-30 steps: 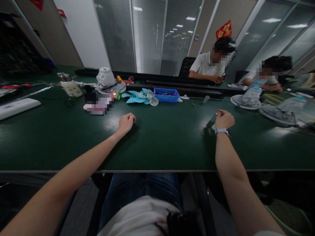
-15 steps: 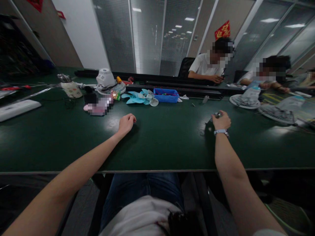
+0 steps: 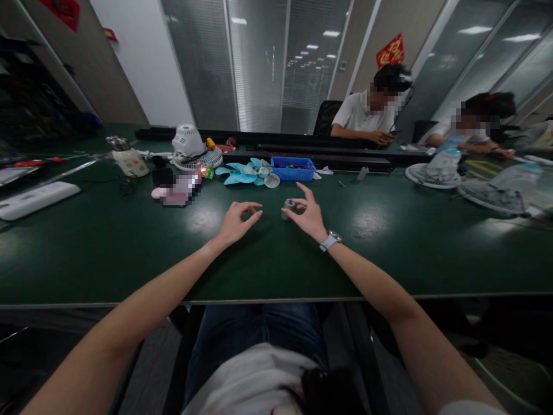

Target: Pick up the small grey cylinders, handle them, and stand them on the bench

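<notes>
Between the thumb and fingers of my right hand (image 3: 310, 214) is a small grey metal cylinder (image 3: 287, 208), held just over the green table (image 3: 276, 265). It looks like a small motor, though its details are too small to tell. My left hand (image 3: 238, 222) is to the left of the cylinder, apart from it, with thumb and fingers parted and nothing between them. Beyond both hands lie light-blue fan blades (image 3: 246, 172) and a blue plastic tray (image 3: 294, 169) with small parts inside.
At the back left stand a white fan body (image 3: 188, 141), a pen holder (image 3: 128, 158) and a pink item (image 3: 181, 191); a white power strip (image 3: 38, 199) lies further left. More fan parts (image 3: 438, 168) sit at right. Two people (image 3: 360, 118) sit across the table.
My right hand has carried the grey cylinder leftward to the middle of the table. My left hand has moved slightly right, and its fingers have spread from a loose curl.
</notes>
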Motion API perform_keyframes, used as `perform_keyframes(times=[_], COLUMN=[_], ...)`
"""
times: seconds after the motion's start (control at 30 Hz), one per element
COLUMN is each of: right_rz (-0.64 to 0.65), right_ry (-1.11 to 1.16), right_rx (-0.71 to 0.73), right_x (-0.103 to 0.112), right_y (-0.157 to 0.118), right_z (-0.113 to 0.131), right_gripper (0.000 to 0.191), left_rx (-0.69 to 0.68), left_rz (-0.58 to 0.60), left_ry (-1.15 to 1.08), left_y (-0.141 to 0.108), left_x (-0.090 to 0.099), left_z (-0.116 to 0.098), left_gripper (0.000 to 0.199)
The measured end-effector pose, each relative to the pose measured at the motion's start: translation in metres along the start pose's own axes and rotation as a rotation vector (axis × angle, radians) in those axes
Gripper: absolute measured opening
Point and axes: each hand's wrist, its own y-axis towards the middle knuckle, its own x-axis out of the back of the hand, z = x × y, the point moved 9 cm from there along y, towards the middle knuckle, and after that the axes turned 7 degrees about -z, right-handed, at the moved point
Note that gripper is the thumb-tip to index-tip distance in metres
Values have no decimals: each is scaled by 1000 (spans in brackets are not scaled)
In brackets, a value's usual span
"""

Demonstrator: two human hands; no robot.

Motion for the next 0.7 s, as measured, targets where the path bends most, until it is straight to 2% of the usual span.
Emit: perform_keyframes(times=[0.07,0.17,0.27,0.5,0.6,0.7], right_rz=[97,195,225,200,203,219], right_ry=[61,115,128,136,131,117], right_rx=[9,26,38,49,60,57], right_x=[-26,-42,-44,-47,-48,-46], right_y=[-12,-23,-25,-26,-26,-26], right_z=[15,24,23,17,16,18], right_gripper=[90,88,84,78,76,76], left_rx=[-44,-79,-97,-82,-75,-48], left_rz=[14,25,6,-27,-49,-74], left_ry=[-13,-5,10,-8,-15,-6], left_y=[-2,-1,3,16,22,24], left_x=[-3,-9,-16,-29,-26,-16], left_z=[-9,-14,-12,-12,-14,-2], left_gripper=[39,38,32,25,24,26])
